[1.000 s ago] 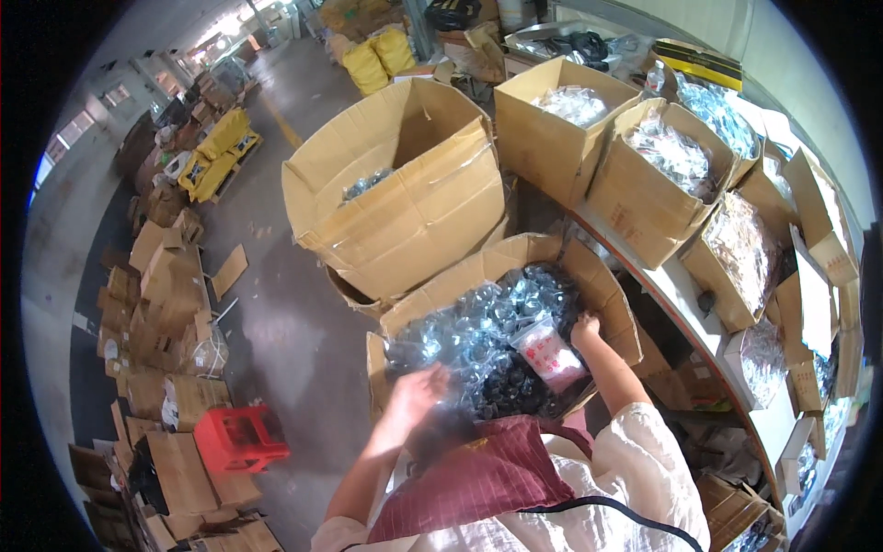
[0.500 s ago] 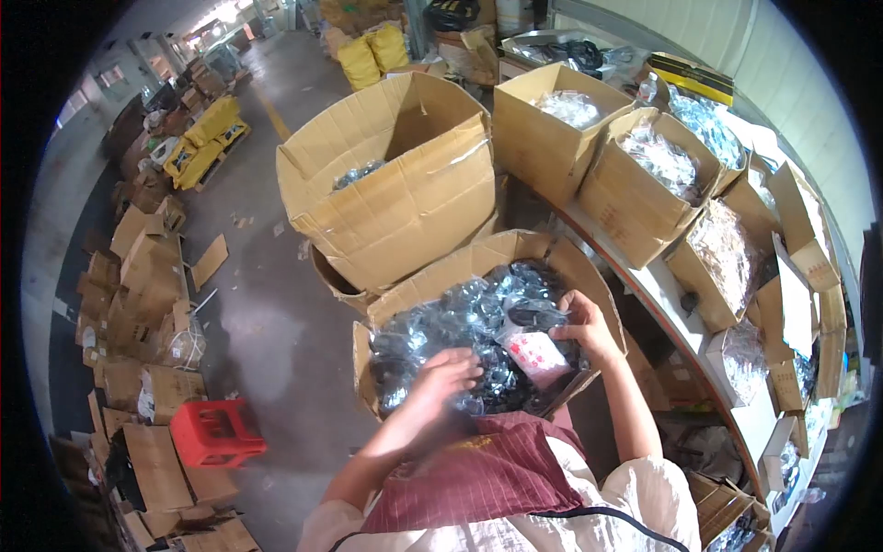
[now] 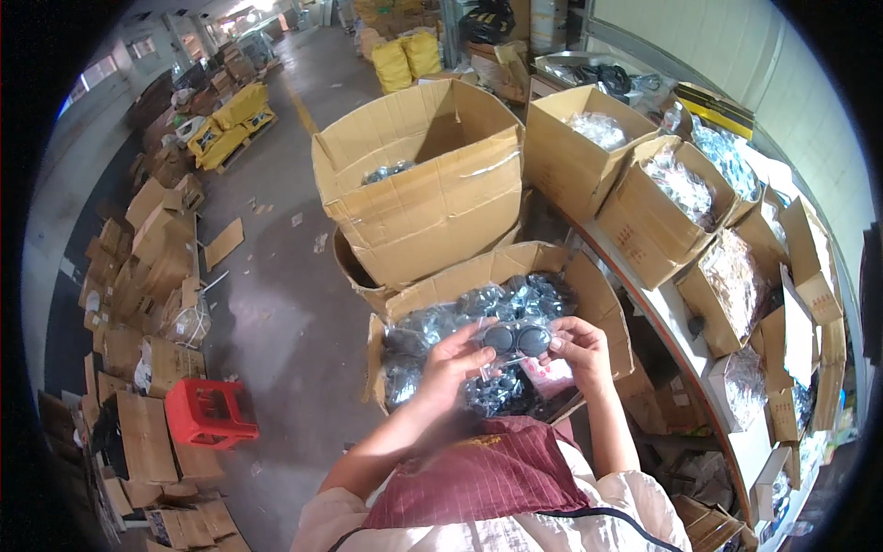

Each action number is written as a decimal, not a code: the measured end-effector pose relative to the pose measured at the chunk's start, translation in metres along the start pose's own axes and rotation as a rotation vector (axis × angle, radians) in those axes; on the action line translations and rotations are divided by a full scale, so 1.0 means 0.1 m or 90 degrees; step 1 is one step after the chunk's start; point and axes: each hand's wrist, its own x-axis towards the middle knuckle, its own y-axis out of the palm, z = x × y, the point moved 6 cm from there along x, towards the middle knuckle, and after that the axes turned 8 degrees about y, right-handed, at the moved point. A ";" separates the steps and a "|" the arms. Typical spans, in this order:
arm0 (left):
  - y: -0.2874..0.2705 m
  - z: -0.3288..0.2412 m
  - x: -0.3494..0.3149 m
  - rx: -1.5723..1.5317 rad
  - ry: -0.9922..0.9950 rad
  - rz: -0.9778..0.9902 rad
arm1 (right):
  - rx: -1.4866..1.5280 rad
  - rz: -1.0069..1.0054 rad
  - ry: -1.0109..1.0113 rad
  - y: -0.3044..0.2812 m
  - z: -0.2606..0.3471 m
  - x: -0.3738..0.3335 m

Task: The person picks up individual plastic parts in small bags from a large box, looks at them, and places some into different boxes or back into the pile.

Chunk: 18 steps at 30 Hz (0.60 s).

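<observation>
Between both hands, above the open carton (image 3: 379, 361) in front of me, is a clear plastic bag with two dark round pieces (image 3: 516, 341) side by side. My left hand (image 3: 452, 361) pinches the bag's left end, and my right hand (image 3: 581, 351) pinches its right end between thumb and fingers. Below them, the carton is filled with shiny clear bags of dark items (image 3: 425, 328); what exactly is inside them I cannot make out. A white packet with red marks (image 3: 549, 375) lies among them under my right hand, partly hidden.
Just beyond stands a taller carton (image 3: 428, 216) with a few bagged items inside. At right, a curved bench (image 3: 676, 336) carries several open cartons (image 3: 658, 221) of bagged goods. A red plastic stool (image 3: 210, 414) stands on the floor at left, near piled flattened cardboard (image 3: 145, 437).
My right hand has lifted the bagged dark pieces from the carton's right side toward the middle. My left hand, earlier apart with nothing in it, now grips the bag too. The view has shifted slightly.
</observation>
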 end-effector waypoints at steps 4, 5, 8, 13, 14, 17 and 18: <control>-0.04 -0.03 -0.02 0.021 0.030 -0.003 | -0.024 -0.021 -0.035 0.03 -0.03 0.04; -0.04 -0.03 -0.02 0.023 0.029 0.001 | -0.024 -0.020 -0.033 0.04 -0.05 0.04; -0.02 -0.06 -0.04 0.039 0.036 0.004 | -0.087 -0.050 -0.077 0.05 -0.05 0.05; 0.13 -0.20 -0.07 0.066 0.077 0.043 | -0.064 -0.086 -0.062 0.03 -0.14 0.08; 0.15 -0.20 -0.07 0.067 0.075 0.056 | -0.064 -0.085 -0.061 0.03 -0.16 0.09; 0.16 -0.21 -0.06 0.090 0.075 0.073 | -0.063 -0.096 -0.050 0.02 -0.19 0.09; 0.14 -0.20 -0.04 0.105 0.076 0.061 | -0.056 -0.090 -0.045 0.02 -0.19 0.09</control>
